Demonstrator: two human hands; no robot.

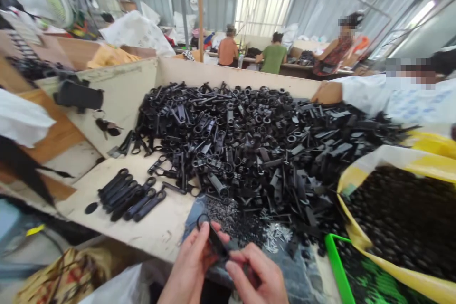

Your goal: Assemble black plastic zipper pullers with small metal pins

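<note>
Near the bottom centre, my left hand [192,259] grips a black plastic part [215,242] with a ring at its upper end. My right hand [258,273] is closed at the lower end of this part, its thumb and fingers pinched together there. Just beyond the hands lie small metal pieces [223,211] and a little heap of silver screws [277,236] on a blue-grey cloth [195,213]. A row of several black ringed parts [131,197] rests on the pale tabletop to the left, beside a black disc [91,208].
A large pile of black parts [228,137] fills the walled table [235,72]. At the right are a yellow-edged sack [402,213] of small black pieces and a green tray [335,266]. A person in white [374,95] reaches in from the right. Others sit farther back.
</note>
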